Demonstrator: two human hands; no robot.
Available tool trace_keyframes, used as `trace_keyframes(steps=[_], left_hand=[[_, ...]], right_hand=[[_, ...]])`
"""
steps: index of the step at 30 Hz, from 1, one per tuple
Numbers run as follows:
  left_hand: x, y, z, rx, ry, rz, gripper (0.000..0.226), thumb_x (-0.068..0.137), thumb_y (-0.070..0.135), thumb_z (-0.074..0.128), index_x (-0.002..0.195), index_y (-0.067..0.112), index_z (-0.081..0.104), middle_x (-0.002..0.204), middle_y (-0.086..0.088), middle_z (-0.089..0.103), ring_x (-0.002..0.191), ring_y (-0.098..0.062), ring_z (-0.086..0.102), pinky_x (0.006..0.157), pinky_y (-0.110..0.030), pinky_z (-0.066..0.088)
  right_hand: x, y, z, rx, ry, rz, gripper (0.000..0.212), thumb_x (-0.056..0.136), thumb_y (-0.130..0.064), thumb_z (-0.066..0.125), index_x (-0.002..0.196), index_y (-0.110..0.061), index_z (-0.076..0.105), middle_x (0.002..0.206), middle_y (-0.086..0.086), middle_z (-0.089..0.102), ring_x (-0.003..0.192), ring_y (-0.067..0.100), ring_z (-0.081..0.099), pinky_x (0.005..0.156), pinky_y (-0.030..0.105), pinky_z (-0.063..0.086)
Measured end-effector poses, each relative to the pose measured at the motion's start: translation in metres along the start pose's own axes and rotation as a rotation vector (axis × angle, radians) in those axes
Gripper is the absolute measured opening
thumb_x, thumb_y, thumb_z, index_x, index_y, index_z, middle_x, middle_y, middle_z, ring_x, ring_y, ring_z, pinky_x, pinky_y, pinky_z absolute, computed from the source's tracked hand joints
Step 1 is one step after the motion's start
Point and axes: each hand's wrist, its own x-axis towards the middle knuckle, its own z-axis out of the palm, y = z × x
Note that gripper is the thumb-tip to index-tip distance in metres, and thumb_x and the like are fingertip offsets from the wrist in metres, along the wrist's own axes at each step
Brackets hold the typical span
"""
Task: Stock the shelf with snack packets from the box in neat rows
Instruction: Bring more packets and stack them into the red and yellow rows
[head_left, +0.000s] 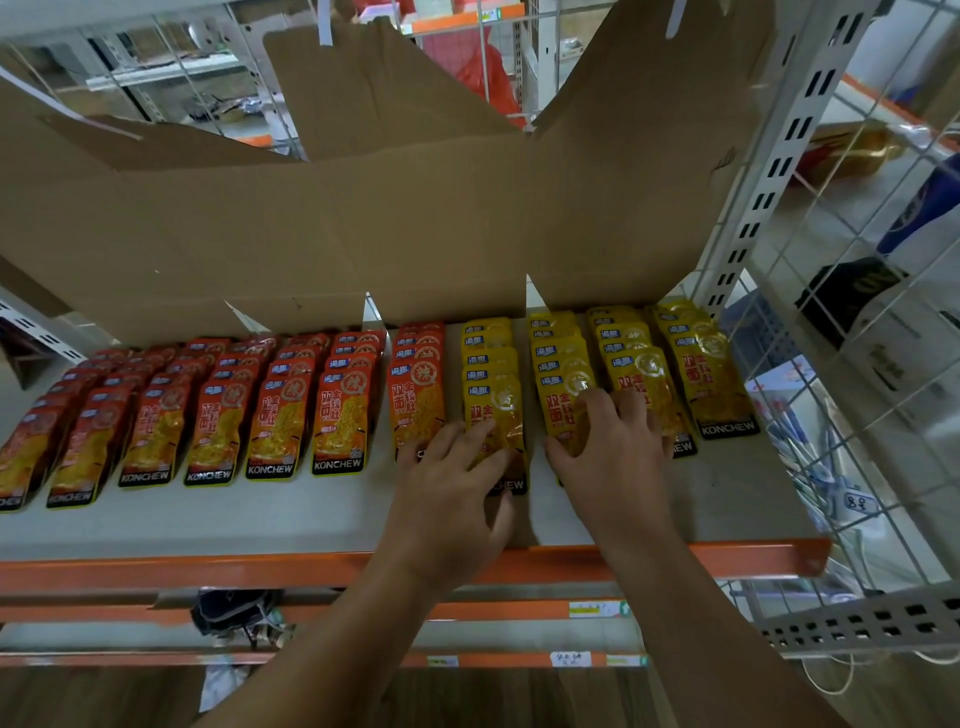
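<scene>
Yellow packets (496, 410) lie under both flat, spread hands (457, 483).

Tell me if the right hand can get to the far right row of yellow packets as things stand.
Probably yes. The right hand lies flat on the yellow rows just beside the far right row, and only bare shelf lies in front of it. The cardboard box stands behind, out of the way.

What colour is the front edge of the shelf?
Orange; the shelf edge shows clearly in the head view, below both hands.
</scene>
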Motion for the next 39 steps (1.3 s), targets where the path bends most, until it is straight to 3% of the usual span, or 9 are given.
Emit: trace_keyframes(steps=[12, 22, 26, 32, 39], left_hand=[[0.000, -0.001, 0.000, -0.006, -0.009, -0.019, 0.052, 0.089, 0.049, 0.049, 0.135, 0.031, 0.066, 0.151, 0.003, 0.054, 0.136, -0.026, 0.049, 0.107, -0.056, 0.042], [-0.002, 0.000, -0.002, -0.062, 0.142, -0.021, 0.056, 0.088, 0.046, 0.053, 0.140, 0.027, 0.058, 0.141, -0.001, 0.059, 0.130, -0.028, 0.049, 0.102, -0.051, 0.045], [-0.002, -0.003, -0.007, -0.151, 0.086, -0.084, 0.057, 0.088, 0.045, 0.064, 0.142, 0.031, 0.052, 0.144, 0.003, 0.056, 0.134, -0.024, 0.046, 0.107, -0.052, 0.045], [-0.014, -0.015, -0.034, -0.273, 0.176, -0.150, 0.059, 0.087, 0.053, 0.048, 0.141, 0.029, 0.058, 0.144, 0.004, 0.056, 0.135, -0.021, 0.045, 0.107, -0.047, 0.040], [-0.048, -0.081, -0.106, -0.313, 0.390, -0.174, 0.054, 0.087, 0.050, 0.053, 0.132, 0.023, 0.067, 0.136, 0.001, 0.064, 0.125, -0.025, 0.056, 0.096, -0.044, 0.046]], right_hand=[[-0.001, 0.002, 0.000, 0.015, 0.011, -0.003, 0.059, 0.079, -0.055, 0.075, 0.125, -0.024, 0.054, 0.125, 0.004, 0.051, 0.116, 0.032, 0.052, 0.098, 0.052, 0.042], [-0.004, -0.001, -0.006, 0.047, 0.039, 0.006, 0.056, 0.081, -0.054, 0.072, 0.124, -0.021, 0.056, 0.123, 0.005, 0.051, 0.116, 0.032, 0.049, 0.098, 0.053, 0.043], [-0.010, -0.010, -0.013, 0.036, 0.041, 0.007, 0.053, 0.083, -0.054, 0.070, 0.123, -0.022, 0.056, 0.123, 0.006, 0.052, 0.116, 0.032, 0.049, 0.098, 0.055, 0.044], [-0.024, -0.050, -0.029, 0.058, 0.085, -0.078, 0.053, 0.083, -0.054, 0.064, 0.124, -0.021, 0.057, 0.123, 0.006, 0.054, 0.116, 0.029, 0.050, 0.095, 0.049, 0.045], [-0.069, -0.143, -0.042, 0.120, 0.104, -0.247, 0.052, 0.086, -0.050, 0.060, 0.128, -0.020, 0.061, 0.122, 0.003, 0.058, 0.115, 0.027, 0.053, 0.097, 0.043, 0.046]])
